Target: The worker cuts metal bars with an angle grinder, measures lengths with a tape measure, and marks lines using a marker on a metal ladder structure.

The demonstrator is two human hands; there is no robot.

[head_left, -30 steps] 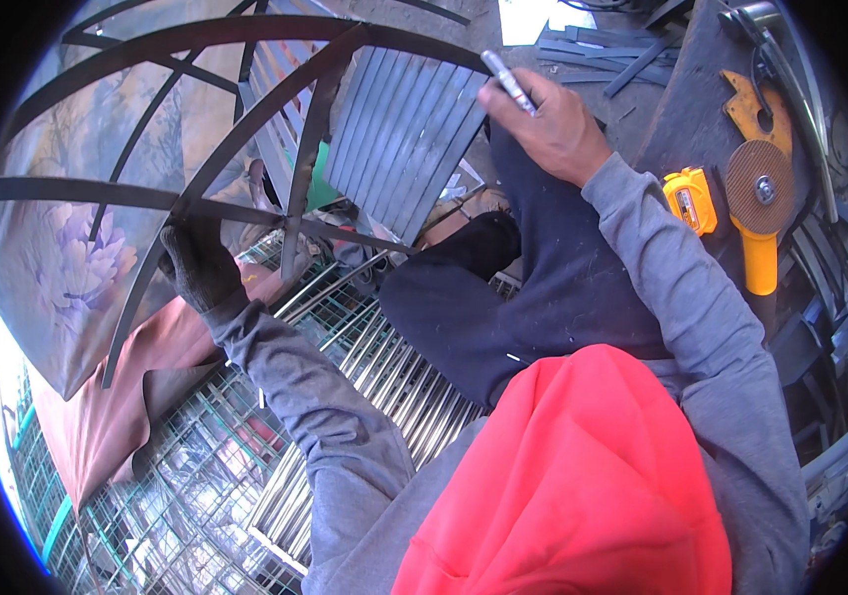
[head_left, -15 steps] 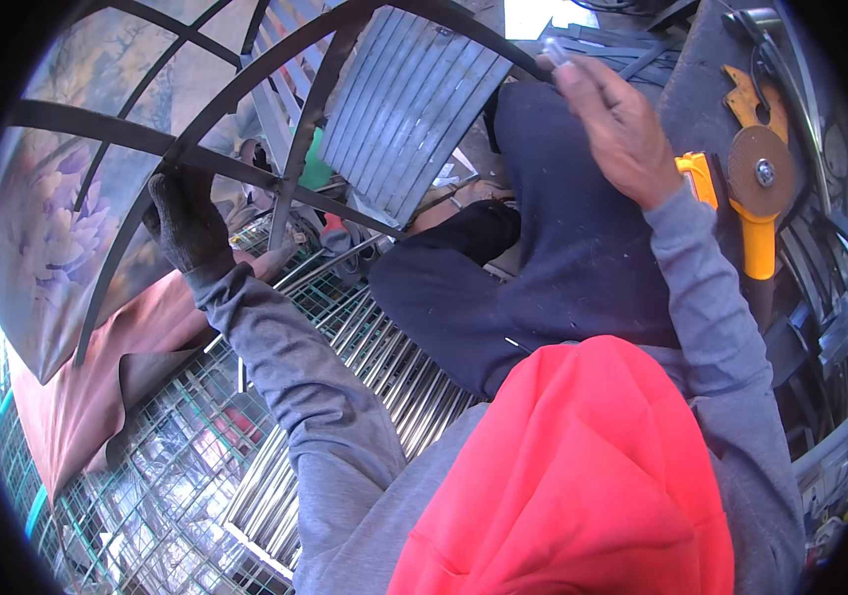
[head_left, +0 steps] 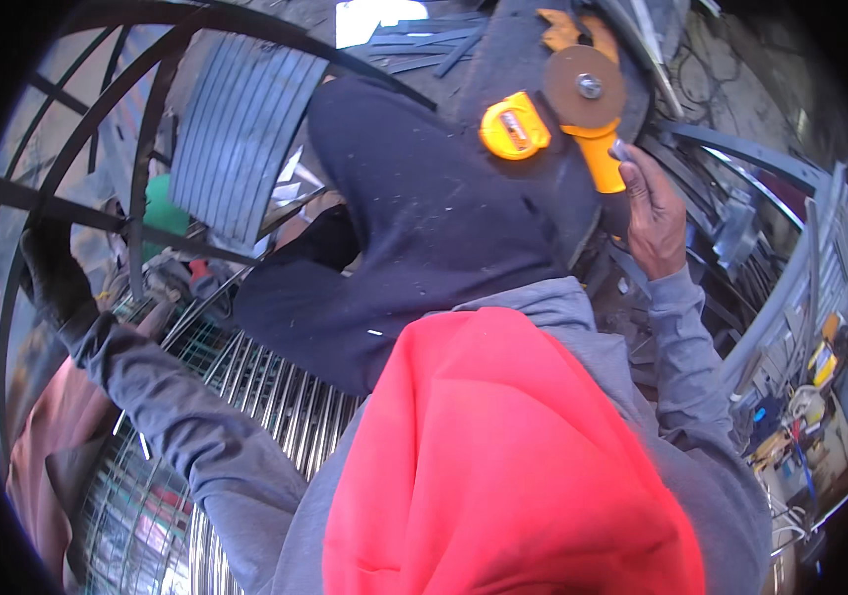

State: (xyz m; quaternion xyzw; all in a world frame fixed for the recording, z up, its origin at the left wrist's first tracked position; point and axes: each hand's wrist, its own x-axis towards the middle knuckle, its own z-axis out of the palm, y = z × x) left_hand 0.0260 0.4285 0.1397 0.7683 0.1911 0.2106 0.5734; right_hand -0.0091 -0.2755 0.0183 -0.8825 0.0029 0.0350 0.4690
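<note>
Angle grinder (head_left: pixel 588 109) with yellow handle and round disc, lying at the upper middle on a dark cloth (head_left: pixel 424 208), just beside a yellow tape measure (head_left: pixel 515 126). Right hand (head_left: pixel 654 213) bare, raised just under the end of the grinder handle, touching or almost touching it; fingers (head_left: pixel 632 164) curled narrow around something small and grey, too small to tell what. Left hand (head_left: pixel 52 278) in a dark glove, far at the left edge, fingers closed around a dark curved metal bar (head_left: pixel 7 193) of a round frame. More bars of the same frame crossing above, toward the top left. Grey ribbed sheet (head_left: pixel 236 129) standing tilted behind the frame, between the frame and the dark cloth. Both arms in grey sleeves (head_left: pixel 176 416); red hood (head_left: pixel 503 456) filling the lower middle. Shiny wire grid (head_left: pixel 275 407) with parallel rods lying low, under the left forearm. Pink-brown cloth (head_left: pixel 47 436) at the lower left. Long grey metal strips (head_left: pixel 781 288) and small tools scattered at the right side, well apart from the grinder.
</note>
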